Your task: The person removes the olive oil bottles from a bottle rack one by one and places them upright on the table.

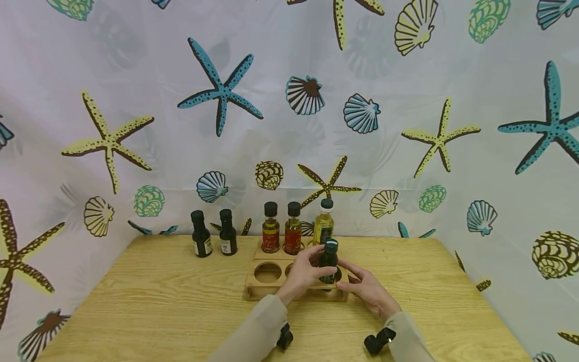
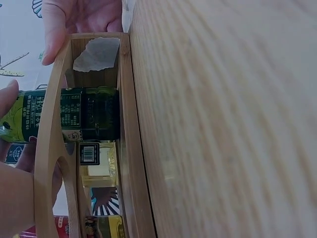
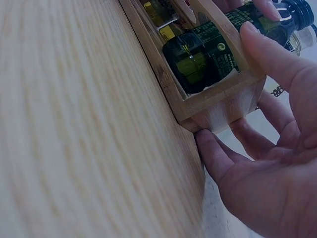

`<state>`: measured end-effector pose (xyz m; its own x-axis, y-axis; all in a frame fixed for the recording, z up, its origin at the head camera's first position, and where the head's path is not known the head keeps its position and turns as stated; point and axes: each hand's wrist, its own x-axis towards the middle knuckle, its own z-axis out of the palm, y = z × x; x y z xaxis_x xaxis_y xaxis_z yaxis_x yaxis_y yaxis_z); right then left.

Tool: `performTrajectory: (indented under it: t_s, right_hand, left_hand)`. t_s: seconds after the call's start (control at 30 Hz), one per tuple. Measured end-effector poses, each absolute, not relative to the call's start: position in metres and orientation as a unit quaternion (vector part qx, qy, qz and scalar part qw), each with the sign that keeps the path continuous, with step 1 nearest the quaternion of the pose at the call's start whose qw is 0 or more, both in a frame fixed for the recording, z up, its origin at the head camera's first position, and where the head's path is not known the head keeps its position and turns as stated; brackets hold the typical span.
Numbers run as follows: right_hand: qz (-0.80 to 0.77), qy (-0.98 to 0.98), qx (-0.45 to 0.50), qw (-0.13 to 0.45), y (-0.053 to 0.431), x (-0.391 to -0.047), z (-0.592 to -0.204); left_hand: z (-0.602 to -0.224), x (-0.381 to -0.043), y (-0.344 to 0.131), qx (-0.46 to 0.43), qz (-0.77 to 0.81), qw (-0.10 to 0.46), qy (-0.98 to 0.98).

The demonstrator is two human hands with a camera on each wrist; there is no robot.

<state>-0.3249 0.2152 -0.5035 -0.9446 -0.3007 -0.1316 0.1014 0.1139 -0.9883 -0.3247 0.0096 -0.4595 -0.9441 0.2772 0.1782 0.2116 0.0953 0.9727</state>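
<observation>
Left fingers [image 1: 312, 252] curled, right fingers [image 3: 217, 154] bent — (spread)

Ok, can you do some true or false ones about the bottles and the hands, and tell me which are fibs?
1. The left hand holds a green bottle. True.
2. The right hand touches the wooden rack. True.
3. Two black bottles stand in the rack. False: they stand on the table, left of it.
4. Two bottles with red labels are in the back row. True.
5. The leftmost front hole holds a bottle. False: it's empty.
</observation>
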Motion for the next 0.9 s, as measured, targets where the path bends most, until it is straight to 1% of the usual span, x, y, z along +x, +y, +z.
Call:
performTrajectory:
  t_s: [0.3,0.9]
  right_hand:
    - [-0.664,0.729,-0.064,0.152,0.215,-0.327,-0.501]
    - [-0.660,0.735,-0.058,0.145,0.214,-0.325,-0.503]
  left_hand:
    - [-0.469,-0.336,0.009,0.166,0.640,0.027,0.749]
    - [-0.478,-0.340,0.006,0.190,0.662,0.040,0.724]
